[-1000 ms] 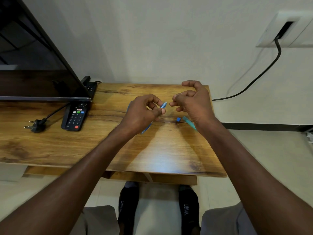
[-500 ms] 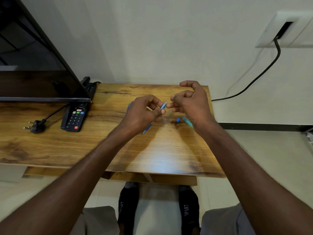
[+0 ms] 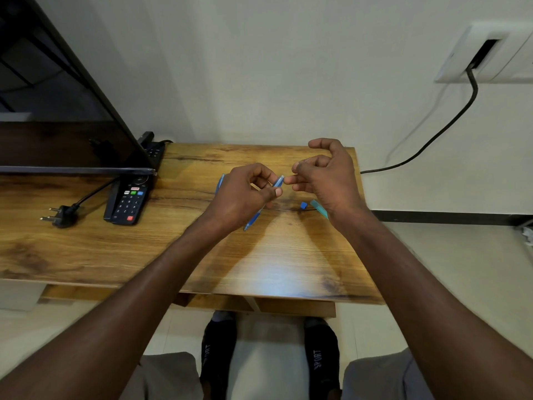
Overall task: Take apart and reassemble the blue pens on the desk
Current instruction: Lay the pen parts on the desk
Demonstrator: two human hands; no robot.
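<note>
The left hand (image 3: 242,194) grips a blue pen barrel (image 3: 261,207), fingers and thumb curled round its middle, so that the barrel slants above the desk (image 3: 202,255) with its upper open end (image 3: 279,179) pointing toward the right hand and its lower tip (image 3: 246,226) pointing back toward the person. The right hand (image 3: 326,180) hovers just beside that upper end, its fingers curled and its fingertips (image 3: 298,168) pinched together close to the barrel's mouth; whether they hold a small part cannot be told.

Taking the held barrel as the landmark: behind the left hand, on the far side of the barrel, another blue pen (image 3: 220,183) lies on the desk, mostly hidden by the hand. To the right of the barrel's middle, a small blue cap piece (image 3: 303,205) sits on the wood, and just beyond it a teal pen part (image 3: 318,208) lies partly under the right wrist.

Well to the left of the barrel, a black remote control (image 3: 127,202) rests by the corner of a dark screen (image 3: 57,111), and a loose black plug (image 3: 62,216) lies farther left still. On the wall far to the right of the barrel, a black cable (image 3: 450,122) runs down from a white socket plate (image 3: 484,53).
</note>
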